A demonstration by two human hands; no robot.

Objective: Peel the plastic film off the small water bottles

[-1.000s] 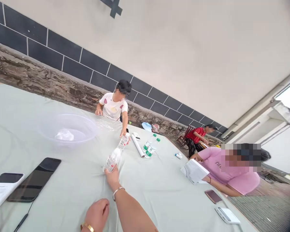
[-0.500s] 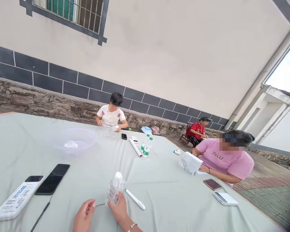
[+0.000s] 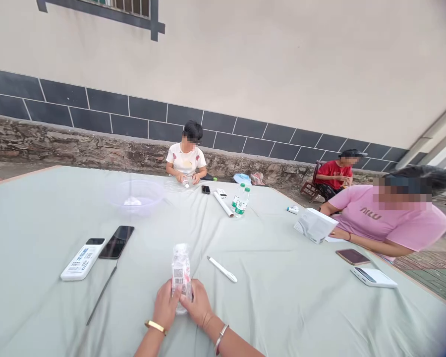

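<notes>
A clear plastic bottle [image 3: 181, 270] with a white cap and a printed label stands nearly upright at the near side of the table. Crinkled clear wrap seems to cover it. Around its lower left side is my left hand [image 3: 166, 303], with a gold bracelet on the wrist. My right hand [image 3: 196, 301], with a silver bangle, grips the lower right side. Both thumbs press on the side facing me, and the other fingers are partly hidden behind the bottle. A white pen [image 3: 222, 269] lies just to the right.
A black phone [image 3: 117, 242] with a cord and a white power bank [image 3: 83, 259] lie at left. Beyond is a clear basin [image 3: 136, 210]. Green-capped bottles [image 3: 241, 202] stand beside a white roll [image 3: 223, 204]. At right, a person in pink sits behind a white box [image 3: 315, 225].
My left hand has come from the left onto the bottle, joining my right hand. The bottle has turned, so a barcode faces me. The view has shifted left and down.
</notes>
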